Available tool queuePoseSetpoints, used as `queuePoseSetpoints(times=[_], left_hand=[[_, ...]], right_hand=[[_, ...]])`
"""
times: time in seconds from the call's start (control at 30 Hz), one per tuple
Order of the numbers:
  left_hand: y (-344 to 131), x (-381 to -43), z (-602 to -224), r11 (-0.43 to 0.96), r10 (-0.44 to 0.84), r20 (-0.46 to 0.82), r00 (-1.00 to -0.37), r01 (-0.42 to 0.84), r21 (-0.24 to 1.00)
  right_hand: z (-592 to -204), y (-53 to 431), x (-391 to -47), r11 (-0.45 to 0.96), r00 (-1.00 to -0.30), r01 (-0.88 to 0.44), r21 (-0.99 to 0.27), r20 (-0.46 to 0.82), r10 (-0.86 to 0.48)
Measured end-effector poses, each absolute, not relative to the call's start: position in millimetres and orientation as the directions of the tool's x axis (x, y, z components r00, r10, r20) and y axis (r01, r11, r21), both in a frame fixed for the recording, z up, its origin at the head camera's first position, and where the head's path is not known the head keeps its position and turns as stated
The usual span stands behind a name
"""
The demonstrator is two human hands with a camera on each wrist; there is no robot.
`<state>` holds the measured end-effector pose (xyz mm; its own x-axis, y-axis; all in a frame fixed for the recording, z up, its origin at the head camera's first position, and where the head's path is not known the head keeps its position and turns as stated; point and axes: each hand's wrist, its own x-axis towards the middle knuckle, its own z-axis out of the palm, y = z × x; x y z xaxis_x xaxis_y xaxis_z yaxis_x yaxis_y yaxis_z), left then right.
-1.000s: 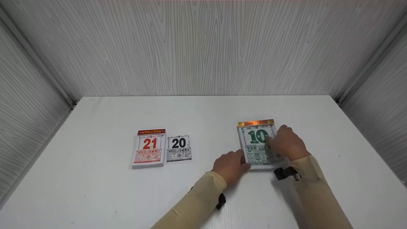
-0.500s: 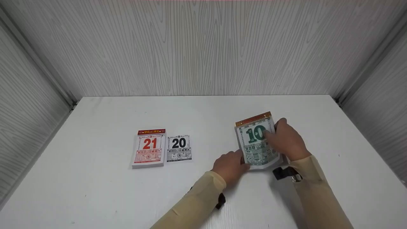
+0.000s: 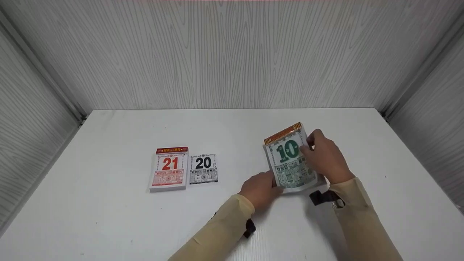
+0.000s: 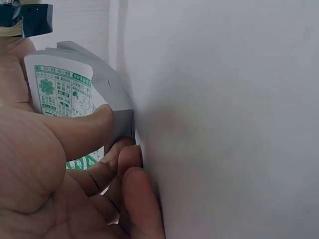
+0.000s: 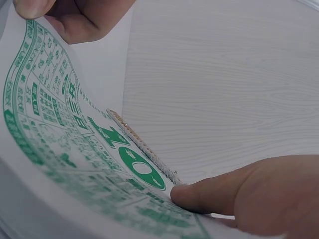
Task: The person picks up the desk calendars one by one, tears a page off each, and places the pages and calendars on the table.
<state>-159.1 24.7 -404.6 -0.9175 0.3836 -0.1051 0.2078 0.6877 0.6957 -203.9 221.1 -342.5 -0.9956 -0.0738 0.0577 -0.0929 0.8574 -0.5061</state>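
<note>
A thick tear-off calendar [image 3: 290, 159] with a green 10 and an orange-gold top strip is tilted, its upper right side raised and its pages bowed. My right hand [image 3: 325, 157] grips its right edge, thumb [image 5: 199, 196] on the front page beside the number and the other fingers behind. At the lower left corner my left hand [image 3: 259, 190] pinches the calendar, with the thumb [image 4: 87, 129] over the front and fingers curled at the back, close to the tabletop.
To the left lies a second tear-off calendar [image 3: 169, 170] with a red 21 and a red strip. Right beside it is a loose page [image 3: 203, 168] with a black 20. Pale wood-grain panels [image 3: 232, 54] enclose the white table [image 3: 119, 217] behind and at both sides.
The right hand has lifted the calendar's right side from lying flat, so its top strip has tilted and shifted up and left. The left hand keeps its hold at the lower left corner.
</note>
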Motion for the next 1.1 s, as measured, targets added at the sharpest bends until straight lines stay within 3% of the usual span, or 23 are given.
queuePoseSetpoints(times=[0.33, 0.73, 1.1], left_hand=[[20, -157, -403, 0.65, 0.395, -0.092, -0.914, 0.207, 0.732], [20, -156, -402, 0.654, 0.39, -0.088, -0.916, 0.209, 0.727], [12, -159, -401, 0.61, 0.413, -0.124, -0.902, 0.173, 0.774]], right_hand=[[-341, 216, -203, 0.784, -0.991, -0.137, -0.606, 0.085, -0.108], [-331, 207, -198, 0.792, -0.982, -0.183, -0.582, 0.073, -0.173], [-332, 203, -196, 0.76, -0.976, -0.215, -0.613, 0.154, -0.152]])
